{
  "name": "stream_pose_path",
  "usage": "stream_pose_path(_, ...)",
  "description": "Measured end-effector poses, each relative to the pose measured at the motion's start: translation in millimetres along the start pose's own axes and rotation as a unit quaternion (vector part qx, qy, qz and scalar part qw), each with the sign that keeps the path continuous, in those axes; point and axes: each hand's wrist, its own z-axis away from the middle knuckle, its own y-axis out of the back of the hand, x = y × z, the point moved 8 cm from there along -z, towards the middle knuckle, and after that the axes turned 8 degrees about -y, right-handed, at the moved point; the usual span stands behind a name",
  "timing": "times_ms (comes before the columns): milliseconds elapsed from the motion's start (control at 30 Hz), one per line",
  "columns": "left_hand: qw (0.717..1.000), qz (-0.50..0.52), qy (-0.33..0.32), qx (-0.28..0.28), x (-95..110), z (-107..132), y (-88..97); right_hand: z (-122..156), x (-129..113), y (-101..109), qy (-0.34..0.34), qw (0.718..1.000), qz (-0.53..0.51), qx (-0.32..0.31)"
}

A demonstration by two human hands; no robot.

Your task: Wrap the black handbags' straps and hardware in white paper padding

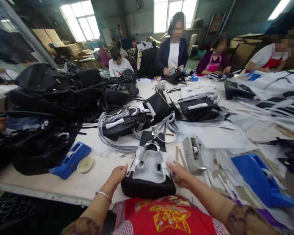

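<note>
A black bag (148, 190) lies in front of me at the table's edge, its base toward me and its flap with a metal clasp folded away from me. White wrapping sheet (150, 163) covers its upper face, and its straps are wrapped in clear film. My left hand (118, 174) grips the bag's left side, thumb at the top edge. On the opposite side, my right hand (180, 173) holds the right edge, with the thumb by a white-wrapped strap end. The fingers under both sides are partly hidden.
Blue tape dispensers stand left (72, 158) and right (262, 179); a grey tape dispenser (193, 153) is nearer. A round yellowish disc (85, 164) lies by the left one. Black bags are heaped left (51, 88), with wrapped bags (199, 106) beyond. Co-workers (172, 55) are across the table.
</note>
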Motion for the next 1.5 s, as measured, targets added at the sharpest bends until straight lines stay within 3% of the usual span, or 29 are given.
stream_pose_path(67, 0.989, 0.111, 0.046, -0.083, -19, -6, -23.8, 2, 12, -18, -0.051, 0.996, -0.040, -0.061)
stream_pose_path(133, 0.975, 0.176, 0.073, -0.113, -26, -11, -40.4, 4, 6, -27, -0.053, 0.995, -0.052, -0.074)
stream_pose_path(333, 0.996, 0.011, 0.044, -0.071, -14, -38, -39.9, 12, 3, -31, -0.003, 0.993, -0.106, -0.043)
stream_pose_path(400, 0.996, 0.007, 0.045, -0.080, -8, -33, -42.7, 23, 6, -27, 0.041, 0.990, -0.132, -0.023)
stream_pose_path(533, 0.981, 0.124, 0.046, -0.144, 10, -1, -54.4, 52, 18, -25, 0.079, 0.984, -0.161, -0.011)
stream_pose_path(600, 0.969, 0.173, 0.029, -0.174, 28, 14, -49.9, 67, 19, -29, 0.098, 0.979, -0.178, -0.030)
stream_pose_path(700, 0.963, 0.196, -0.027, -0.183, 71, 26, -16.1, 88, 7, -40, 0.139, 0.966, -0.208, -0.068)
stream_pose_path(833, 0.946, 0.212, -0.123, -0.213, 155, 44, 58.8, 110, -32, -64, 0.188, 0.953, -0.207, -0.113)
stream_pose_path(967, 0.983, 0.080, -0.114, -0.117, 218, 58, 141.9, 111, -80, -105, 0.254, 0.928, -0.170, -0.211)
stream_pose_path(1033, 0.987, -0.046, -0.145, -0.053, 247, 63, 161.5, 93, -84, -121, 0.242, 0.939, -0.122, -0.213)
stream_pose_path(1067, 0.978, -0.116, -0.170, -0.027, 260, 65, 160.3, 79, -80, -124, 0.222, 0.953, -0.092, -0.186)
stream_pose_path(1133, 0.942, -0.251, -0.225, -0.002, 278, 67, 131.9, 50, -60, -118, 0.166, 0.978, -0.058, -0.109)
stream_pose_path(1200, 0.897, -0.359, -0.256, -0.027, 278, 65, 75.0, 28, -35, -103, 0.118, 0.986, -0.103, -0.063)
stream_pose_path(1300, 0.860, -0.363, -0.328, -0.143, 263, 65, -28.5, 14, 0, -76, 0.058, 0.965, -0.245, -0.077)
stream_pose_path(1367, 0.849, -0.321, -0.367, -0.203, 251, 65, -76.2, 13, 17, -55, 0.022, 0.953, -0.290, -0.080)
stream_pose_path(1433, 0.850, -0.287, -0.390, -0.209, 237, 57, -92.4, 14, 25, -36, 0.006, 0.957, -0.281, -0.069)
stream_pose_path(1500, 0.870, -0.273, -0.381, -0.153, 216, 35, -78.6, 17, 26, -26, 0.009, 0.965, -0.252, -0.066)
